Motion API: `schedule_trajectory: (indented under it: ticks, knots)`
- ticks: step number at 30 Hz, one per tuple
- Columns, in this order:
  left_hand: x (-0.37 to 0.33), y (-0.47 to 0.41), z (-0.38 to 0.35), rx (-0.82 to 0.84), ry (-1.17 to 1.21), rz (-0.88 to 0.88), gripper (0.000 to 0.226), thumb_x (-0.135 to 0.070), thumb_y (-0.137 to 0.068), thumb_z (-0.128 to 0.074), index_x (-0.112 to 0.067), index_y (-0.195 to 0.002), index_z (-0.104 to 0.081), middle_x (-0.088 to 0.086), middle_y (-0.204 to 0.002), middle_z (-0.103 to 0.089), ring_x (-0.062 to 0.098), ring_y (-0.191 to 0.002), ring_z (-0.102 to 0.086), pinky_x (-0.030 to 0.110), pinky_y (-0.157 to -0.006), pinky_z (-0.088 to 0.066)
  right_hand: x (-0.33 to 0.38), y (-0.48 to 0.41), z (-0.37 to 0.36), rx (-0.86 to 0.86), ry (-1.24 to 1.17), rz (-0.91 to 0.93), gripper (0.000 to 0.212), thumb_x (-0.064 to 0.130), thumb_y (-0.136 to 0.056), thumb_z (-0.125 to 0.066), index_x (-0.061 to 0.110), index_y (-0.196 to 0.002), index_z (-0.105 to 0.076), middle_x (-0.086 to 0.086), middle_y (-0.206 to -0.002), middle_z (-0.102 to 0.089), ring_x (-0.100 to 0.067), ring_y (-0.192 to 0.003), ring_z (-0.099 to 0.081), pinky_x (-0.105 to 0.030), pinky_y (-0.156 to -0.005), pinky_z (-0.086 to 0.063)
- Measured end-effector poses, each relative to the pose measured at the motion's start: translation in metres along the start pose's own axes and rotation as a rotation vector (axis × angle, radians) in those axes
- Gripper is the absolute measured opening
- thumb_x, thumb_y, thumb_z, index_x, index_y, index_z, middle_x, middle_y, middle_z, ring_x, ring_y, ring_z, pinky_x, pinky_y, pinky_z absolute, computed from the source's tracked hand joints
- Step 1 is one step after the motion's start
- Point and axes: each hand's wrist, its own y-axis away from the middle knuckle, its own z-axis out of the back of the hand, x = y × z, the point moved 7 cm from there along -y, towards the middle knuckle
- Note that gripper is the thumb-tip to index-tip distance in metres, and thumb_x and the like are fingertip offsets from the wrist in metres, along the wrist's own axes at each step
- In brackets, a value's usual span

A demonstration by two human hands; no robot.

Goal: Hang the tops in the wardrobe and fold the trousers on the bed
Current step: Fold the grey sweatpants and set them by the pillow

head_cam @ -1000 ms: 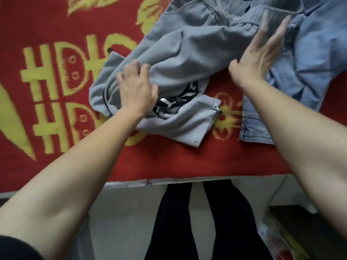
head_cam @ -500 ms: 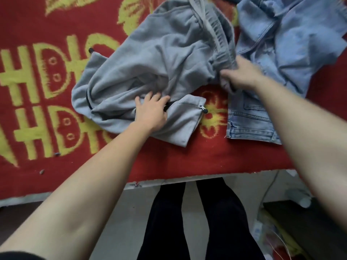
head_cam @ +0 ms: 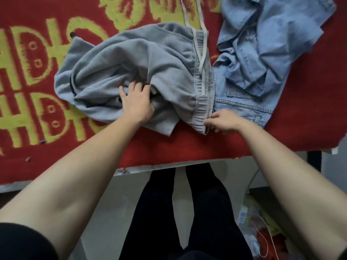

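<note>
Grey sweat trousers [head_cam: 142, 59] lie bunched on the red bed cover [head_cam: 187, 147], their elastic waistband and pale drawstring toward the right. My left hand [head_cam: 136, 102] lies on the grey cloth near its middle, fingers reaching into a fold. My right hand [head_cam: 223, 120] pinches the near corner of the waistband at the bed's front edge. Light blue jeans [head_cam: 262, 53] lie crumpled just right of the grey trousers, partly under the waistband.
The bed cover carries large yellow patterns [head_cam: 33, 72] on the left. The bed's front edge [head_cam: 169, 164] runs across the middle, with my dark-trousered legs [head_cam: 187, 212] and grey floor below. Cluttered items and a white cable [head_cam: 259, 231] lie on the floor at the lower right.
My right hand has taken the waistband and pulled it down toward the bed's front edge. My left hand slid from the left part of the trousers to their middle. The view shifted up the bed.
</note>
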Motion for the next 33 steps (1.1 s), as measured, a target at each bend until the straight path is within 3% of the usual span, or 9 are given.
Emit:
schedule_trajectory:
  ticks: [5,9,13,15,18,21,28,30,33]
  knots:
    - [-0.049,0.034,0.024,-0.357,0.248,-0.056,0.028,-0.021,-0.078,-0.056,-0.002,-0.099,-0.058,0.022,-0.101,-0.055,0.039,-0.093,-0.052,0.049,-0.080,-0.039,0.014,-0.003,0.100,-0.611,-0.128,0.069,0.034,0.028,-0.091,-0.048,0.018,-0.114,-0.071,-0.012,-0.117,-0.071,-0.033,-0.111,-0.064,-0.039,-0.097,-0.050]
    - [-0.113,0.050,0.007,-0.302,0.384,-0.198,0.042,-0.046,-0.085,-0.061,-0.006,-0.094,-0.056,0.017,-0.094,-0.055,0.036,-0.086,-0.054,0.048,-0.070,-0.047,0.044,-0.041,0.124,-0.499,-0.557,0.091,0.041,0.037,-0.090,-0.055,0.014,-0.122,-0.066,-0.003,-0.100,-0.066,-0.028,-0.103,-0.064,-0.050,-0.099,-0.051]
    - [-0.143,0.048,-0.035,0.011,0.241,0.003,0.089,-0.088,-0.059,-0.056,-0.019,-0.114,-0.049,0.009,-0.113,-0.053,0.030,-0.107,-0.048,0.045,-0.081,-0.043,0.066,-0.069,0.121,-0.362,-0.587,0.050,0.071,0.063,-0.083,-0.063,0.011,-0.133,-0.059,0.000,-0.115,-0.062,-0.019,-0.106,-0.062,-0.041,-0.100,-0.052]
    - [-0.147,0.049,-0.048,0.083,0.214,0.110,0.091,-0.081,-0.055,-0.066,-0.018,-0.117,-0.042,0.009,-0.118,-0.050,0.030,-0.111,-0.045,0.047,-0.084,-0.043,0.068,-0.076,0.116,-0.332,-0.506,0.027,0.077,0.063,-0.080,-0.068,0.009,-0.134,-0.057,-0.003,-0.119,-0.064,-0.020,-0.107,-0.063,-0.035,-0.092,-0.054]
    - [-0.149,0.050,-0.054,0.083,0.165,0.142,0.069,-0.042,-0.069,-0.076,-0.015,-0.120,-0.038,0.012,-0.119,-0.051,0.031,-0.111,-0.047,0.045,-0.081,-0.046,0.072,-0.077,0.110,-0.303,-0.533,0.079,0.038,0.049,-0.084,-0.070,0.017,-0.104,-0.069,0.000,-0.098,-0.072,-0.017,-0.091,-0.069,-0.029,-0.070,-0.056]
    - [-0.126,0.048,-0.048,0.127,0.220,0.078,0.051,-0.010,-0.079,-0.063,-0.012,-0.124,-0.040,0.015,-0.117,-0.057,0.035,-0.110,-0.053,0.044,-0.081,-0.049,0.069,-0.061,0.109,-0.337,-0.629,0.113,0.033,0.032,-0.081,-0.068,0.016,-0.109,-0.064,-0.006,-0.105,-0.071,-0.021,-0.091,-0.071,-0.040,-0.073,-0.062]
    - [-0.019,0.086,0.075,-0.073,-0.018,0.079,0.029,-0.012,-0.085,-0.056,-0.016,-0.113,-0.051,0.009,-0.109,-0.063,0.034,-0.100,-0.061,0.042,-0.070,-0.047,0.083,0.029,0.113,-0.464,-0.859,0.243,0.057,0.000,-0.082,-0.058,0.028,-0.126,-0.034,-0.006,-0.108,-0.057,-0.019,-0.058,-0.062,-0.028,-0.046,-0.053]
    - [0.003,0.106,0.130,-0.167,-0.063,0.112,0.027,-0.013,-0.081,-0.058,-0.018,-0.107,-0.059,0.006,-0.103,-0.064,0.032,-0.098,-0.061,0.038,-0.066,-0.045,0.114,0.061,0.109,-0.349,-0.801,0.361,0.070,0.006,-0.084,-0.055,0.029,-0.146,-0.032,-0.003,-0.101,-0.058,-0.020,-0.068,-0.063,-0.031,-0.054,-0.056]
    - [0.032,0.145,0.221,-0.401,-0.021,0.200,0.013,-0.009,-0.075,-0.060,-0.014,-0.086,-0.064,0.008,-0.088,-0.065,0.035,-0.086,-0.061,0.036,-0.061,-0.041,0.158,0.111,0.110,-0.318,-0.355,0.459,0.088,0.029,-0.079,-0.053,0.025,-0.158,-0.016,-0.016,-0.137,-0.050,-0.031,-0.126,-0.049,-0.048,-0.105,-0.043]
